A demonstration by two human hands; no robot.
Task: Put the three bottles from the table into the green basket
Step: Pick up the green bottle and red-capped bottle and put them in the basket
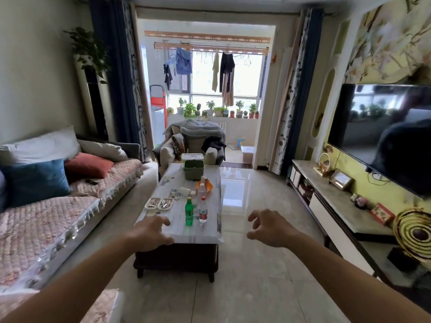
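Observation:
A green bottle point(189, 212) stands upright near the front of the coffee table point(205, 236). Right beside it is a clear bottle with a red cap and red label point(203, 210). A second clear bottle with a pale cap point(202, 189) stands farther back, in front of an orange object. The green basket point(193, 169) sits at the table's far end. My left hand point(151, 231) hovers over the front left corner of the table, fingers spread, holding nothing. My right hand point(268, 228) hangs in the air to the right of the table, fingers curled apart, empty.
Two small trays of tools point(159, 203) lie left of the bottles, with small items around them. A sofa point(46, 217) runs along the left; a TV cabinet point(338, 206) and TV point(382, 134) line the right. An armchair point(193, 143) stands behind the table.

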